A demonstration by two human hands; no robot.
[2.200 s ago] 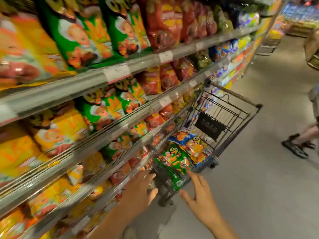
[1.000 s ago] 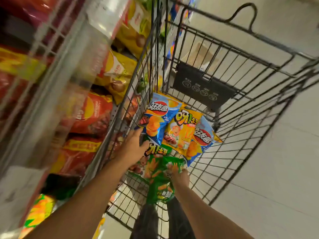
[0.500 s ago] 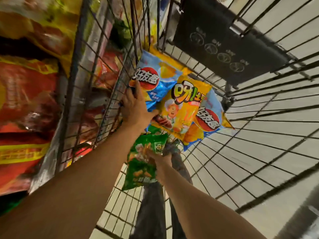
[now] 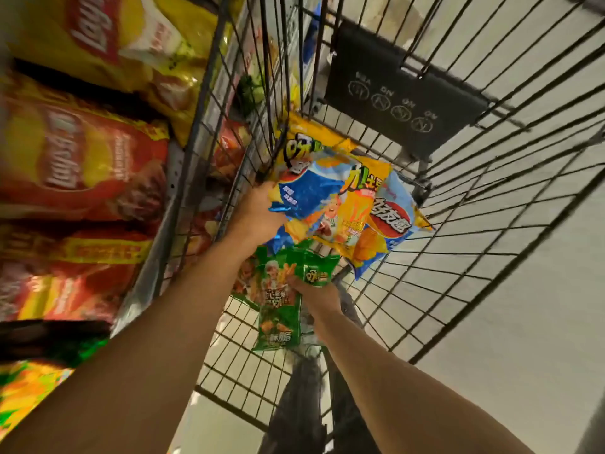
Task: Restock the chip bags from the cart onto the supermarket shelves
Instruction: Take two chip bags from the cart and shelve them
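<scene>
Both my arms reach down into the black wire cart (image 4: 465, 244). My left hand (image 4: 258, 211) grips the edge of a blue chip bag (image 4: 311, 188) and holds it tilted, lifted off the pile. Under and beside it lie a yellow chip bag (image 4: 343, 211) and a second blue bag (image 4: 391, 217), with another yellow bag (image 4: 299, 144) against the cart's left wall. My right hand (image 4: 314, 293) is closed on green chip bags (image 4: 278, 309), which hang down from its fingers.
Shelves on the left hold large red chip bags (image 4: 82, 158) and yellow chip bags (image 4: 108, 44) just outside the cart's wire side. A dark sign plate (image 4: 402, 90) hangs on the cart's far end. Pale floor lies to the right.
My left hand has closed on the blue bag and raised it, tilting it over the yellow bag. My right hand still holds the green bags. The view has dropped closer into the cart.
</scene>
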